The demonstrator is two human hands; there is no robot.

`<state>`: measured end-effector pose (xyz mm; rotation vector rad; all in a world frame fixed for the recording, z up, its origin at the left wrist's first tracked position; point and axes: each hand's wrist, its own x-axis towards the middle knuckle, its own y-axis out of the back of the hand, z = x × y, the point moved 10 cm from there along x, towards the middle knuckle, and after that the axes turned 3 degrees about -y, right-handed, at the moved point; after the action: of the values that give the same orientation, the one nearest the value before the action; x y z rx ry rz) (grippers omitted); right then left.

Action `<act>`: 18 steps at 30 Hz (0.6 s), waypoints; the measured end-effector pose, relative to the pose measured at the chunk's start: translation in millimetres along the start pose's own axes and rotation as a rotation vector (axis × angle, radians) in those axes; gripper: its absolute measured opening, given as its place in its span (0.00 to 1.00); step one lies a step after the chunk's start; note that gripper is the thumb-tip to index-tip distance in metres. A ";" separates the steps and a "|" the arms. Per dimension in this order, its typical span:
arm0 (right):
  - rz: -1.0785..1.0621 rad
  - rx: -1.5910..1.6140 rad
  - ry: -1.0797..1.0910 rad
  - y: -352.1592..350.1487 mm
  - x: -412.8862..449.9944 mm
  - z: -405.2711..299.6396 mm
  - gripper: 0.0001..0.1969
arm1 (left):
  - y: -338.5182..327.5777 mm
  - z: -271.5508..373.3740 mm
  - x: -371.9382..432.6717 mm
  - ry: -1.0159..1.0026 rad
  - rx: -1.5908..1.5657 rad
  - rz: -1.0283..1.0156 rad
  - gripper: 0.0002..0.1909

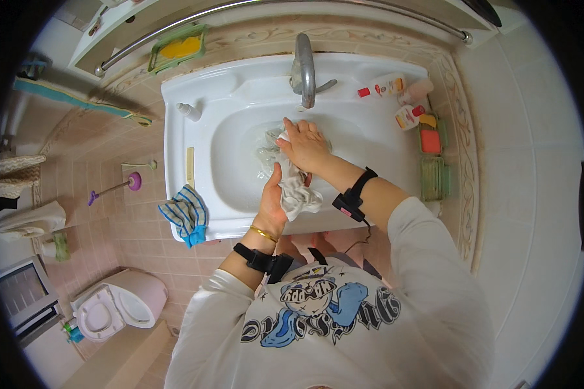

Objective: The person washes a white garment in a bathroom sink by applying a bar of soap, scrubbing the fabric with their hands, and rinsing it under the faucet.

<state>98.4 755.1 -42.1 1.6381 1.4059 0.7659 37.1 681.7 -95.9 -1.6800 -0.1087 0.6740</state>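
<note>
A wet white cloth (297, 197), possibly a sock, is bunched between my two hands over the basin of a white sink (233, 160). My left hand (272, 197) holds it from below, thumb up along its side, and its loose end hangs toward the sink's front rim. From above, my right hand (305, 145) presses on the far part of the cloth, fingers pointing toward the faucet. Shallow water (267, 158) lies in the basin beneath, with more greyish-white fabric (267, 146) partly hidden by my right hand.
The metal faucet (304, 73) stands behind the basin. Bottles (389, 85) and green soap dishes (432, 177) line the right side. On the left rim are a small white bottle (189, 112), a pale bar (190, 165) and a striped cloth (187, 214) draped over the edge.
</note>
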 end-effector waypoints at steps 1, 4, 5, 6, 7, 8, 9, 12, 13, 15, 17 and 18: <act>0.004 0.026 -0.076 -0.4 4.1 4.4 0.30 | 3.5 3.7 -4.6 -0.032 0.036 0.077 0.23; -0.033 0.053 0.171 -13.7 -44.2 -63.5 0.30 | 7.1 28.6 -6.2 -0.249 0.186 -0.307 0.24; 0.003 0.070 0.319 -7.8 -61.9 -86.4 0.31 | 6.0 31.4 -9.9 -0.279 0.168 -0.265 0.24; 0.003 0.068 0.311 -4.1 -62.7 -85.2 0.31 | 4.1 33.6 -15.5 -0.309 0.151 -0.222 0.23; -0.027 0.069 0.335 -3.8 -63.2 -86.2 0.31 | 1.8 37.1 -20.2 -0.342 0.136 -0.183 0.23; -0.057 0.071 0.360 -4.8 -63.0 -86.3 0.31 | 17.4 38.7 -14.9 -0.280 0.173 -0.073 0.23; -0.053 0.069 0.358 -1.4 -54.5 -82.6 0.31 | 27.6 38.5 -11.3 -0.222 0.213 0.032 0.24; 0.184 -0.011 0.030 16.1 -5.0 -7.7 0.29 | 2.8 15.5 1.4 -0.116 0.147 0.071 0.23; 0.183 -0.004 0.038 12.5 -5.5 -15.4 0.29 | 0.8 16.9 -3.4 -0.108 0.095 0.069 0.23; 0.078 0.012 0.089 -7.1 -11.2 -31.3 0.28 | 2.3 12.7 -7.1 0.050 0.027 -0.444 0.22; 0.022 -0.005 0.185 -10.7 -49.0 -71.2 0.29 | 7.4 41.3 -15.4 -0.351 0.415 -0.334 0.22; 0.005 0.084 0.279 -8.1 -65.5 -87.3 0.29 | 3.3 47.8 -19.7 -0.472 0.543 -0.286 0.23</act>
<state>7.1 708.5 -3.6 1.6454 1.6477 0.9792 -3.3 714.1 -95.0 -0.9422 -0.4509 0.7860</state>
